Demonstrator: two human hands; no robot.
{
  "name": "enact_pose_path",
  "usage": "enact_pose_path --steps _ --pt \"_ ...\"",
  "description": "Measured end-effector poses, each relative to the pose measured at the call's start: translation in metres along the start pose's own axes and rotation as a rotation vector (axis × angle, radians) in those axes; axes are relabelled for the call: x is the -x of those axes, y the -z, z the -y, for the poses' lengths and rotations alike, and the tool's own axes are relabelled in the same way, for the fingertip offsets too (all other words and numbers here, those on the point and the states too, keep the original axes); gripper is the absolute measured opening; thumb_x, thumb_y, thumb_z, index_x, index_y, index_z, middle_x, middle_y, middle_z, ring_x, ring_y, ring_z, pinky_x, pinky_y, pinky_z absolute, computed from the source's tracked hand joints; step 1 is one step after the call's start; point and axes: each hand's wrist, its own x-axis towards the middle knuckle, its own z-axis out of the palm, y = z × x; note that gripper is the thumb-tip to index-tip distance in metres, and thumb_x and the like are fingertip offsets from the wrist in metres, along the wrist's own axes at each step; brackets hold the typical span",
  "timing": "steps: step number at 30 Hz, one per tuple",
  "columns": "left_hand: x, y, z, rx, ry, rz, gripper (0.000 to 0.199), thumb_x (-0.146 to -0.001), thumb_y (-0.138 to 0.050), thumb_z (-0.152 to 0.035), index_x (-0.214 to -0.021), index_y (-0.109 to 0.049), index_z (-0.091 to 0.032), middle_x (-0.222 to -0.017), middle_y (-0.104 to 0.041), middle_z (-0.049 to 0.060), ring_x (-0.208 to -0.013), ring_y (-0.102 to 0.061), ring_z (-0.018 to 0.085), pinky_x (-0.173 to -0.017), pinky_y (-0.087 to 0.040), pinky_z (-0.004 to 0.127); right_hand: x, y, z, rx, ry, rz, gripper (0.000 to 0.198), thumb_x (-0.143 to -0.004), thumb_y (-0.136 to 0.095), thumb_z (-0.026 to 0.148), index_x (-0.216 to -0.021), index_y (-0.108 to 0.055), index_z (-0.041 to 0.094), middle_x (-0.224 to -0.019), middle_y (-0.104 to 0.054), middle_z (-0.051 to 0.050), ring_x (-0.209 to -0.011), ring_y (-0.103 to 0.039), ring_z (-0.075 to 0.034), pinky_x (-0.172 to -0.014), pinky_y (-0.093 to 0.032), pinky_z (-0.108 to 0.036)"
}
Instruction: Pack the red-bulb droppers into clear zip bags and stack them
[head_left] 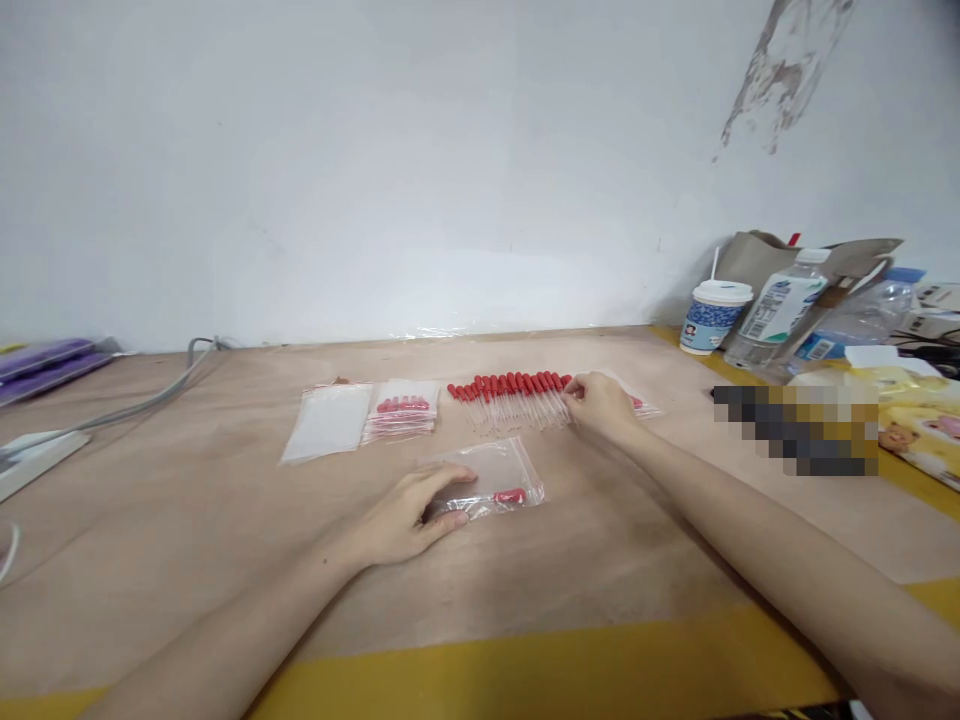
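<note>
Soft light, faint shadows on table (pixel 600 580), glints on plastic bag (pixel 491 468), pixelated patch (pixel 795 430)

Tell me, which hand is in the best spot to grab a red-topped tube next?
Probably the right hand: it is at the right end of the row of red-topped tubes. The left hand is at the clear bag, farther away.

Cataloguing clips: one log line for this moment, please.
left hand: at clear bag | right hand: at red-topped tubes | inside bag: red-topped tube

Right hand (pixel 600 404): hold unclear; purple packs (pixel 52 368) cut off left.
</note>
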Motion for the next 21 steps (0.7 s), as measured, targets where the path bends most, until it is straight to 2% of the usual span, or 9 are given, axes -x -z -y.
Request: enact_pose_path --steps 3,6,10,15,18,19,21 --pt "0.0 0.0 -0.002 0.052 -0.008 -0.001 0.026 -0.087 -0.05 -0.032 -0.112 -0.049 -0.023 -0.123 -0.054 0.005 -0.112 -0.051 0.021 -0.093 -0.042 0.036 -0.021 -0.004 0.002 0.114 -0.136 0.043 0.021 -0.074 -0.051 0.027 -0.082 -0.068 0.019 -0.094 -0.066 -0.011 -0.091 -0.06 -0.025 -0.071 -0.044 -0.032" --pt "0.0 0.0 -0.004 0.087 -0.026 -0.007 0.013 -0.087 -0.05 -0.03 -0.097 -0.049 -0.02 -0.12 -0.055 0.006 -0.11 -0.051 0.02 -0.09 -0.042 0.035 -0.03 -0.011 0.006 0.134 -0.227 0.112 0.022 -0.073 -0.051 0.028 -0.084 -0.068 0.018 -0.096 -0.066 -0.014 -0.092 -0.061 -0.028 -0.071 -0.045 -0.035" --pt "-0.001 0.002 -0.006 0.105 -0.018 -0.006 0.011 -0.086 -0.05 -0.03 -0.088 -0.047 -0.02 -0.119 -0.055 0.007 -0.111 -0.051 0.021 -0.088 -0.043 0.035 -0.032 -0.016 0.007 0.121 -0.267 0.136 0.025 -0.068 -0.056 0.026 -0.087 -0.068 0.015 -0.095 -0.065 -0.017 -0.089 -0.062 -0.03 -0.068 -0.046 -0.036" --pt "0.0 0.002 -0.007 0.104 -0.008 -0.005 0.01 -0.087 -0.05 -0.03 -0.091 -0.048 -0.02 -0.121 -0.055 0.007 -0.111 -0.052 0.021 -0.087 -0.045 0.036 -0.033 -0.01 0.007 0.071 -0.253 0.118 0.023 -0.071 -0.052 0.027 -0.081 -0.067 0.012 -0.088 -0.066 -0.02 -0.083 -0.063 -0.029 -0.065 -0.044 -0.034" --pt "0.0 0.001 -0.004 0.071 -0.041 -0.004 0.02 -0.088 -0.049 -0.03 -0.105 -0.051 -0.021 -0.122 -0.054 0.007 -0.112 -0.051 0.021 -0.092 -0.043 0.038 -0.027 -0.005 0.007 -0.141 -0.109 0.029 0.019 -0.074 -0.051 0.027 -0.072 -0.063 0.013 -0.079 -0.066 -0.014 -0.076 -0.061 -0.022 -0.068 -0.044 -0.032" --pt "0.0 0.0 -0.003 0.056 -0.053 -0.002 0.023 -0.088 -0.048 -0.029 -0.11 -0.052 -0.021 -0.123 -0.054 0.007 -0.113 -0.05 0.021 -0.095 -0.041 0.039 -0.023 -0.004 0.007 -0.27 -0.061 0.001 0.018 -0.075 -0.05 0.029 -0.075 -0.061 0.014 -0.077 -0.065 -0.012 -0.073 -0.06 -0.02 -0.067 -0.044 -0.03" --pt "-0.001 -0.001 -0.001 0.013 -0.066 0.004 0.026 -0.089 -0.047 -0.029 -0.114 -0.054 -0.022 -0.126 -0.052 0.007 -0.118 -0.046 0.021 -0.101 -0.035 0.042 -0.008 -0.004 0.007 -0.567 0.003 -0.02 0.025 -0.076 -0.051 0.033 -0.092 -0.056 0.015 -0.074 -0.062 -0.006 -0.066 -0.057 -0.015 -0.063 -0.045 -0.028"
